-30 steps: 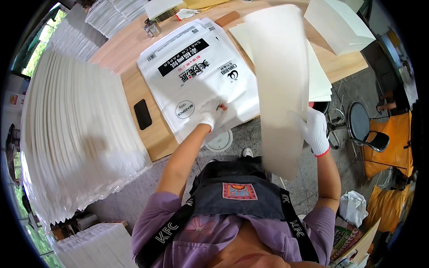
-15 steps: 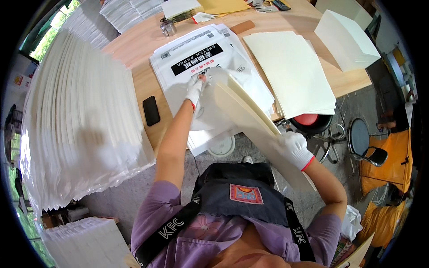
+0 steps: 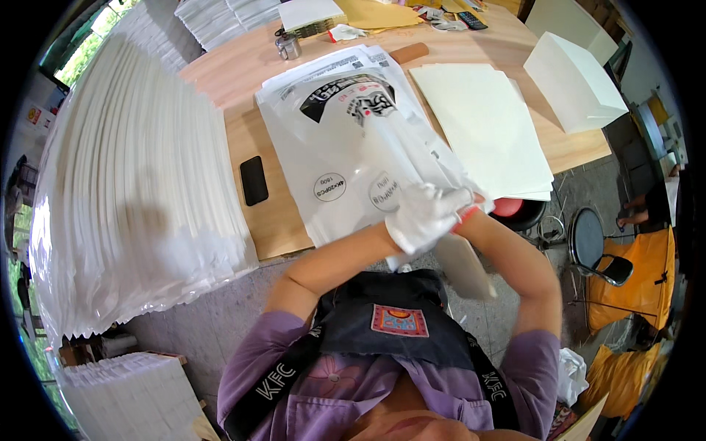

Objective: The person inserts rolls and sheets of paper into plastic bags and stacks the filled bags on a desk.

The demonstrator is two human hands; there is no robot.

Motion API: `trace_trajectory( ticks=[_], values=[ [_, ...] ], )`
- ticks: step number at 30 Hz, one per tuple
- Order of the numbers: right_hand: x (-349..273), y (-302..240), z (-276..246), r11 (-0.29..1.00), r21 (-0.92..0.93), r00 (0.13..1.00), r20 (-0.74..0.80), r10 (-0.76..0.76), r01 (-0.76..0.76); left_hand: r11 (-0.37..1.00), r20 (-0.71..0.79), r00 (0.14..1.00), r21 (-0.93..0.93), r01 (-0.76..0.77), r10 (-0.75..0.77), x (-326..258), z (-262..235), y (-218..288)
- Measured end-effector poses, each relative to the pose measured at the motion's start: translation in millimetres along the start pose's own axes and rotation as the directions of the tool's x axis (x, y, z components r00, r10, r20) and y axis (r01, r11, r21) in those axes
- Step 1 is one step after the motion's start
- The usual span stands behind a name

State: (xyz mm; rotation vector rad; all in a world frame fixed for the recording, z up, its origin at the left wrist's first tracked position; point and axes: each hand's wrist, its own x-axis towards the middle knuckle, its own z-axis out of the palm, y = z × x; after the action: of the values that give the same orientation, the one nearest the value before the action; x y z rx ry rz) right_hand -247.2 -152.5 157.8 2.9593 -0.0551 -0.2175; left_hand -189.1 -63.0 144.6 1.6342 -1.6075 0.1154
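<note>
My left hand (image 3: pixel 424 218), in a white knit glove with bare fingertips, reaches across to the right and closes on the edge of a clear printed plastic bag (image 3: pixel 353 125). My right hand (image 3: pixel 462 185), also gloved with a red cuff, is close against it; its fingers are smeared and mostly hidden. A stack of cream paper (image 3: pixel 463 266) shows below my wrists, its near end hanging past the table edge. Its upper part seems to lie inside the bag, but my hands hide where it enters. Under it lies a pile of similar printed bags (image 3: pixel 294 176).
A pile of cream sheets (image 3: pixel 485 125) lies to the right, with a white upright block of paper (image 3: pixel 577 84) beyond. A black phone (image 3: pixel 254 181) and a tall plastic-wrapped stack (image 3: pixel 140 198) are at left. A metal cup (image 3: pixel 288 48) stands farther back. Stools (image 3: pixel 588 235) are at right.
My left hand has moved from the bag's far part down and right to meet my right hand. The paper stack has shifted under my wrists, and the bag's print now bulges and bends.
</note>
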Motion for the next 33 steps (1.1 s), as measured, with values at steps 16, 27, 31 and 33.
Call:
trace_trajectory(
  ticks=[16,27,31,33],
  values=[
    [-45.9,24.2,158.7,0.811,0.338,0.862,0.006,0.506,-0.478,0.872,-0.076,0.914,0.277,0.404,-0.399,-205.5,-7.6,-89.3],
    [-143.0,-18.9,54.8,0.960,0.281,0.832,0.529,-0.165,0.011,0.403,-0.123,0.387,-0.386,0.830,-0.914,-356.3,-59.9,14.7],
    [-146.3,24.1,92.3,0.540,0.816,0.897,0.377,-0.230,-0.204,0.352,-0.187,0.319,-0.707,0.613,-0.929,-357.6,-53.5,-13.3],
    [-131.4,50.2,137.6,0.110,0.921,0.928,0.372,0.034,-0.373,0.022,0.020,0.132,-0.949,0.314,-0.991,-370.0,-44.4,-54.9]
  ],
)
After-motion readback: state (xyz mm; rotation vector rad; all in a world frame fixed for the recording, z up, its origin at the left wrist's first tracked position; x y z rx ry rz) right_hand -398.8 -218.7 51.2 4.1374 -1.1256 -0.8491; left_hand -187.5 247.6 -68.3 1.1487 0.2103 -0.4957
